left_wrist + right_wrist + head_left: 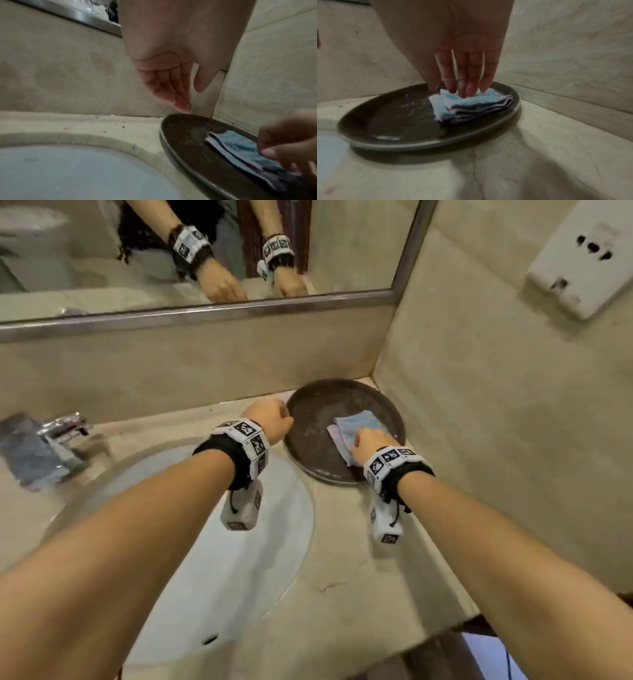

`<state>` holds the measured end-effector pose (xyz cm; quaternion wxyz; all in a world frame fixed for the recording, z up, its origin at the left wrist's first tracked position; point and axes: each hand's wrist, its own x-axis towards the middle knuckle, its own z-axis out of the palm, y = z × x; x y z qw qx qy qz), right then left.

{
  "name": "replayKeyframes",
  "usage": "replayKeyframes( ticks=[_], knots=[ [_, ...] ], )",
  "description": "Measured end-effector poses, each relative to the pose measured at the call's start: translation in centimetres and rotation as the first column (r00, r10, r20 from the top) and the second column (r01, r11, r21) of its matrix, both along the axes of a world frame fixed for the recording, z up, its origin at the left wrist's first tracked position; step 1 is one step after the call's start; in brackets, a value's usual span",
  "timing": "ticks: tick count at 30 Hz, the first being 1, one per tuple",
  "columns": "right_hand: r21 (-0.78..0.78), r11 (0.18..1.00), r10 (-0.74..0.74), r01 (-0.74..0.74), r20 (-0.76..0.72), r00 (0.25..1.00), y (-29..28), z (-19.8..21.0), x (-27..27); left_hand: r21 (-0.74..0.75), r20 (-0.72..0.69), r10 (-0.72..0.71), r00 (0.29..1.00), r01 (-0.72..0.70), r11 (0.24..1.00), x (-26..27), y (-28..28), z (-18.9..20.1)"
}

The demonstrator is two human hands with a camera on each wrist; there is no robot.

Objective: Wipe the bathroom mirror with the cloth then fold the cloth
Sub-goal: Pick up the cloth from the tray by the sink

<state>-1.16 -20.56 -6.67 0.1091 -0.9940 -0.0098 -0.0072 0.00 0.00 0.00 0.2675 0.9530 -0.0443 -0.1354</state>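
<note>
A folded blue and pink cloth (359, 424) (240, 147) (471, 106) lies on the right half of a dark round tray (315, 412) (188, 135) (393, 121) in the counter's back right corner. My right hand (370, 441) (452, 90) (288, 142) rests its straight fingertips on top of the cloth, thumb beside the cloth's left edge. My left hand (270, 419) (192, 100) hovers just over the tray's left rim with relaxed fingers and holds nothing. The mirror (102, 251) hangs on the wall above and reflects both wrists.
A white sink basin (222, 542) (68, 169) is sunk into the beige counter left of the tray. A chrome faucet (65, 428) stands at the far left. Tiled walls close the corner behind and right of the tray. A white wall socket (582, 258) sits high right.
</note>
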Motion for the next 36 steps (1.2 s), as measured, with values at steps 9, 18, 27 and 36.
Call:
replayKeyframes(
  ticks=[9,18,27,36],
  knots=[
    [0.021,0.998,-0.043,0.052,-0.315,0.948,-1.1,-0.1,2.1,-0.058,-0.043,0.102,0.994,-0.104,0.993,1.1,-1.4,-1.8],
    [0.427,0.887,-0.122,0.174,-0.146,0.982,-2.1,11.2,7.1,-0.078,0.031,0.066,0.997,-0.063,0.995,4.7,-4.5,5.5],
    [0.549,0.829,0.024,-0.111,0.165,0.986,2.8,27.8,9.0,-0.309,0.086,-0.056,0.995,0.08,0.948,6.0,-5.9,17.1],
    [0.58,0.776,0.016,-0.248,0.376,0.927,4.8,39.6,9.1,-0.366,0.45,0.11,0.886,0.071,0.928,4.9,-2.2,28.6]
  ],
)
